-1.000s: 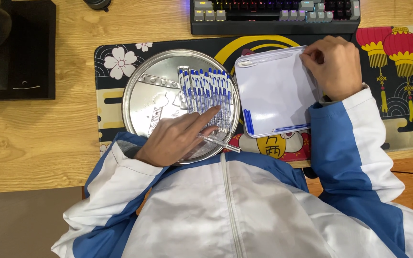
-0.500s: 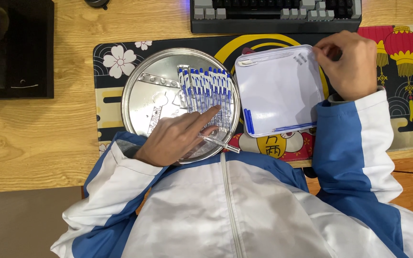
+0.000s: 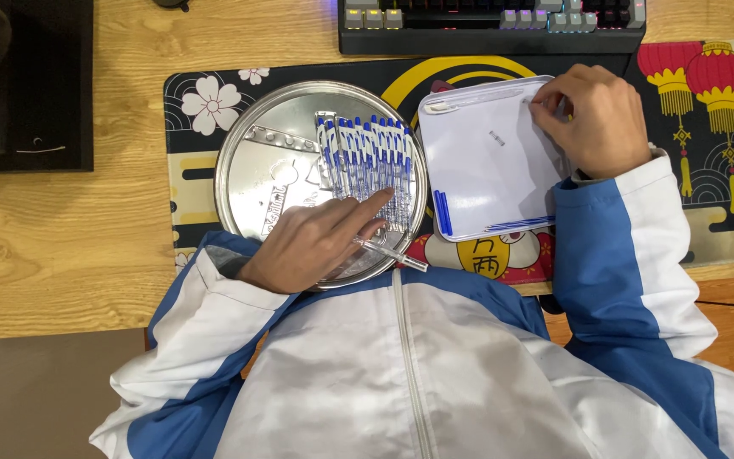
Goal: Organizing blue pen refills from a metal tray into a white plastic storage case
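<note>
- A single clear pen with a blue tip point(image 3: 391, 253) is lying loose at the near edge of the round metal tray point(image 3: 252, 170), its long axis slanting from upper left to lower right, with the far end poking out over the tray's rim toward the person's jacket point(image 3: 401, 374).
- The left hand point(image 3: 312, 242) is resting palm down on the tray, and the pen is emerging from just under its fingertips; the forefinger is stretching out toward the upper right while the other fingers are curling loosely, pressing on the pen rather than closing round it.
- Just beyond that forefinger, a row of blue-capped pens point(image 3: 367, 166) is lying side by side in the tray, each one running roughly away from the person, so the loose pen is sitting crosswise to them.
- To the right of the tray, touching or nearly touching its rim, a white zip pouch point(image 3: 486, 161) is lying flat on the patterned desk mat point(image 3: 707, 170), with a few blue pens showing through its near-left corner.
- The right hand point(image 3: 596, 119) is pinching the pouch's far-right corner, well apart from the loose pen; the left hand is far nearer to it.
- A keyboard point(image 3: 486, 17) is sitting beyond the mat.
</note>
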